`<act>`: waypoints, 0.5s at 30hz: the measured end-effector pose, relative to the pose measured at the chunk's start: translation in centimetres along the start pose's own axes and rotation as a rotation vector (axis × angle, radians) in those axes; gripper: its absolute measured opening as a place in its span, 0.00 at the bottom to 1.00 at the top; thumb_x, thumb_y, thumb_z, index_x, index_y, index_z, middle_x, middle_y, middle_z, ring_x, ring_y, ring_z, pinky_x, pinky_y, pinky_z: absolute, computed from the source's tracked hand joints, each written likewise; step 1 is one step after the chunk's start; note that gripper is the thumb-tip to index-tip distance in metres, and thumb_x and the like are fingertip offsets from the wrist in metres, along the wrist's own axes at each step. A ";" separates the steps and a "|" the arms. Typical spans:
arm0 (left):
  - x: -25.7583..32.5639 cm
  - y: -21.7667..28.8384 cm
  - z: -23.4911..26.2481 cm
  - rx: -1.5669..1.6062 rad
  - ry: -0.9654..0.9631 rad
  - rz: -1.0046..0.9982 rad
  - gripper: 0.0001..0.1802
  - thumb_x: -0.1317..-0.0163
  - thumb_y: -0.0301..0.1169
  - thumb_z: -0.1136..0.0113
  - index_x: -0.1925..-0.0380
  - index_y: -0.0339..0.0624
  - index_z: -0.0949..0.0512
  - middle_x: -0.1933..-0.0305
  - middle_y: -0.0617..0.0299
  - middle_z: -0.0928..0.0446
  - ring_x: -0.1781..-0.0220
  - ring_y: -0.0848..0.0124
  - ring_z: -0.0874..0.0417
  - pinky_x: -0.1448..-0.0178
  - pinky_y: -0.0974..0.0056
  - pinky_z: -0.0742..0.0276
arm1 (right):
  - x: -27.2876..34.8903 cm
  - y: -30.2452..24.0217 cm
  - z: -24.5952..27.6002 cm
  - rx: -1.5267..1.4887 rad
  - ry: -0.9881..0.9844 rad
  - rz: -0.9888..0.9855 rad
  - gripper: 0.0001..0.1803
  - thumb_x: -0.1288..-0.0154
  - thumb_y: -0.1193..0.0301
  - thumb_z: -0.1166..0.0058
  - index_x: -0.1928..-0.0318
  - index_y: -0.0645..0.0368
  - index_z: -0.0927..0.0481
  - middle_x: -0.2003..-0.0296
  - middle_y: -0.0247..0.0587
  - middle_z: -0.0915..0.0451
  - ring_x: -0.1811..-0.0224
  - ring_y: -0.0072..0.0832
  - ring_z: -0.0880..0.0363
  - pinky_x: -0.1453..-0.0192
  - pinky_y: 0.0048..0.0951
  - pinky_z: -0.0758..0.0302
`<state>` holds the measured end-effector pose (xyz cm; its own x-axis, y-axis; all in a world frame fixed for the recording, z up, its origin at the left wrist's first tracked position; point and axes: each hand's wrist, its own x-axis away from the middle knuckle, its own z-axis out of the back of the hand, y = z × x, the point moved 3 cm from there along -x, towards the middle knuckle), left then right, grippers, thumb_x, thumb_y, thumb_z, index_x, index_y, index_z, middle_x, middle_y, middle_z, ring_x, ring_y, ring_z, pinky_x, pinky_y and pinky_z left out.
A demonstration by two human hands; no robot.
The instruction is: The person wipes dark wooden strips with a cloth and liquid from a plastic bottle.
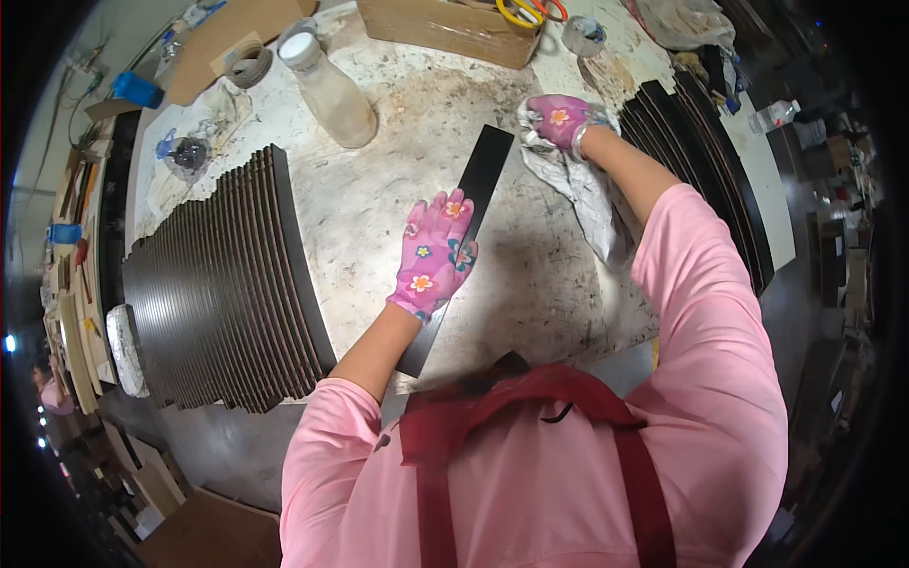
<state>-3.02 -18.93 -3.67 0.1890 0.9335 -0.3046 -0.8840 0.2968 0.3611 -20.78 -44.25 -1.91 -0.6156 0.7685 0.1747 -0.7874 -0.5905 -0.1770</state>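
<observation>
A long, flat black strip [488, 161] lies slantwise on the stained white worktable [360, 218]. My left hand [436, 251], in a pink flowered glove, rests flat on the strip's middle with its fingers stretched out. Off to the right of the strip, my right hand [561, 121], in a matching glove, is closed on a crumpled white cloth [579, 194] that trails down toward me. Part of the cloth is hidden under that hand.
Rows of dark strips [227, 284] stand stacked at the left, and more dark strips [701, 161] lie at the right. A clear bottle with a white cap [331, 95] stands at the back. Behind it are a tape roll [248, 66], a cardboard box [445, 33] and yellow-handled scissors [519, 11].
</observation>
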 end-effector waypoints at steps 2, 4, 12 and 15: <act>-0.3 -0.1 1.1 0.042 0.027 0.069 0.30 0.42 0.33 0.42 0.37 0.39 0.31 0.32 0.46 0.34 0.30 0.49 0.35 0.26 0.49 0.44 | -1.2 2.0 0.3 -0.131 0.007 -0.030 0.17 0.43 0.64 0.46 0.52 0.50 0.21 0.57 0.50 0.17 0.54 0.46 0.18 0.50 0.42 0.24; 0.2 -0.6 2.5 0.118 0.091 0.184 0.30 0.41 0.32 0.42 0.37 0.38 0.32 0.32 0.44 0.35 0.30 0.49 0.35 0.26 0.51 0.43 | -1.6 4.4 -1.0 -0.370 0.178 0.034 0.21 0.39 0.59 0.44 0.47 0.52 0.23 0.56 0.49 0.17 0.53 0.47 0.19 0.48 0.39 0.24; 16.1 1.9 10.0 0.451 0.177 0.682 0.24 0.34 0.29 0.41 0.38 0.36 0.30 0.50 0.53 0.23 0.47 0.65 0.21 0.40 0.63 0.26 | 4.7 -1.0 5.8 -0.241 0.316 0.189 0.22 0.34 0.56 0.47 0.45 0.56 0.23 0.49 0.45 0.19 0.49 0.43 0.21 0.44 0.37 0.26; 17.8 4.7 7.5 0.135 0.332 0.643 0.43 0.49 0.39 0.29 0.35 0.36 0.36 0.61 0.51 0.23 0.61 0.55 0.23 0.55 0.52 0.27 | 6.8 -6.8 4.0 -0.447 0.247 0.345 0.22 0.33 0.56 0.48 0.45 0.56 0.23 0.53 0.47 0.18 0.49 0.44 0.19 0.46 0.40 0.22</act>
<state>-0.64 0.59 -0.73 -0.5077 0.8276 -0.2392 -0.7120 -0.2468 0.6574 -19.76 -36.00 4.32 -0.7647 0.6173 -0.1849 -0.4209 -0.6958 -0.5820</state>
